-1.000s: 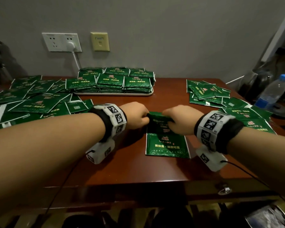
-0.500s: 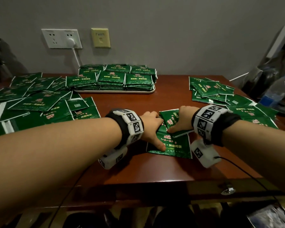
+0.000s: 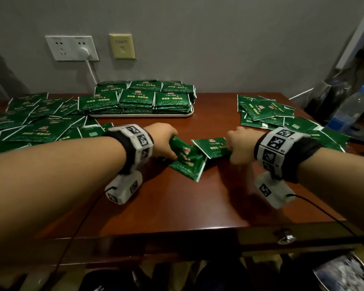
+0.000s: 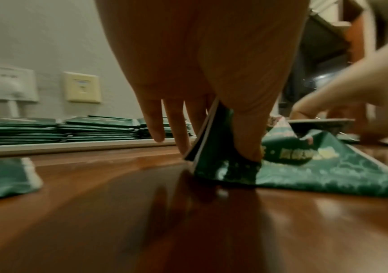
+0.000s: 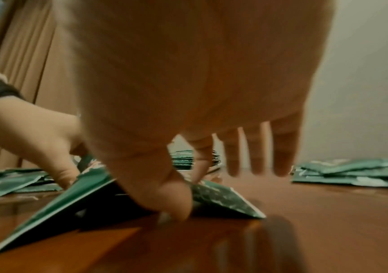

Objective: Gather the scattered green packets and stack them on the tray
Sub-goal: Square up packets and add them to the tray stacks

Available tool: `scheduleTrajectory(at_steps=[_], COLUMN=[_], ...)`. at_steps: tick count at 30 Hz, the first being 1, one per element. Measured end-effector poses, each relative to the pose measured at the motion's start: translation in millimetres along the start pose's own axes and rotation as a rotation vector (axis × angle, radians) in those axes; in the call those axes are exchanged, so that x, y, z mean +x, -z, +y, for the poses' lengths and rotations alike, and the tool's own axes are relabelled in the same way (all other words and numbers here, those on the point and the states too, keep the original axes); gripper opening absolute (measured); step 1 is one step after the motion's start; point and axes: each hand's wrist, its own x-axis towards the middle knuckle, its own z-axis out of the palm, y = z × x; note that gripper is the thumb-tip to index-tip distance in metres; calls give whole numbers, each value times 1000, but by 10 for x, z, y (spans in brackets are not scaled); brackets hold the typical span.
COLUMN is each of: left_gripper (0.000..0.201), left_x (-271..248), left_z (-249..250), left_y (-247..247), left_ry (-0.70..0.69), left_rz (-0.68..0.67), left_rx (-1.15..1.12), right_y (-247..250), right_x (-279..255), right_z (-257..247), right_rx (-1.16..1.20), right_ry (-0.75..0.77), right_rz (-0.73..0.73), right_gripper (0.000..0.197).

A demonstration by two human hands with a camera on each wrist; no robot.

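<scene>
Near the middle of the brown table (image 3: 198,206), my left hand (image 3: 169,149) pinches a thin bunch of green packets (image 3: 187,159) between thumb and fingers (image 4: 246,133); they tilt up on one edge (image 4: 214,157). My right hand (image 3: 234,147) pinches another green packet (image 3: 211,147) just to the right, thumb (image 5: 174,201) on top and its edge raised (image 5: 225,199). The two hold-points are a hand's width apart. At the back, the white tray (image 3: 143,116) carries neat stacks of green packets (image 3: 143,97).
Loose green packets cover the table's left side (image 3: 36,124), and another heap lies at the right (image 3: 267,112). A water bottle (image 3: 349,110) stands at the far right. Wall sockets (image 3: 72,48) with a plugged cable sit behind the tray.
A second ago both hands held one bundle together above a flat packet. They came down onto the packets and have moved apart, each now lifting its own.
</scene>
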Motion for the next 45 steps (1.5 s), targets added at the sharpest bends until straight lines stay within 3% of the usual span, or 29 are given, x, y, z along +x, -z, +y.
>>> scheduleTrajectory(at_steps=[3, 7, 9, 12, 16, 20, 28, 35, 37, 39, 42, 45], left_gripper=[27, 16, 12, 14, 10, 9, 7, 11, 7, 7, 33, 56], left_x=[-112, -247, -277, -341, -397, -417, -545, -618, -612, -582, -549, -527], left_z=[-265, -505, -629, -777, -809, -809, -760, -719, -707, -714, -756, -701], left_y=[119, 221, 234, 186, 115, 136, 173, 168, 164, 141, 53, -39], left_ry=[99, 218, 345, 484, 386, 255, 150, 167, 209, 263, 298, 170], left_rz=[5, -23, -25, -40, -38, 78, 210, 213, 199, 196, 125, -42], left_rx=[-146, -432, -623, -691, -664, -681, -625, -755, -801, -739, -397, -168], right_y=[-59, -75, -60, -14, 110, 279, 251, 327, 341, 329, 269, 146], right_x=[69, 161, 190, 209, 213, 257, 333, 226, 214, 198, 139, 139], right_z=[-69, -190, -268, -361, -515, -742, -908, -880, -879, -827, -661, -477], right_rx=[34, 46, 71, 32, 305, 668, 894, 993, 960, 780, 397, 104], right_ry=[221, 271, 266, 265, 269, 218, 153, 94, 59, 50, 63, 106], right_rz=[-34, 33, 59, 90, 111, 75, 5, 170, 212, 217, 120, 24], right_gripper=[52, 50, 49, 47, 36, 54, 32, 31, 37, 40, 32, 45])
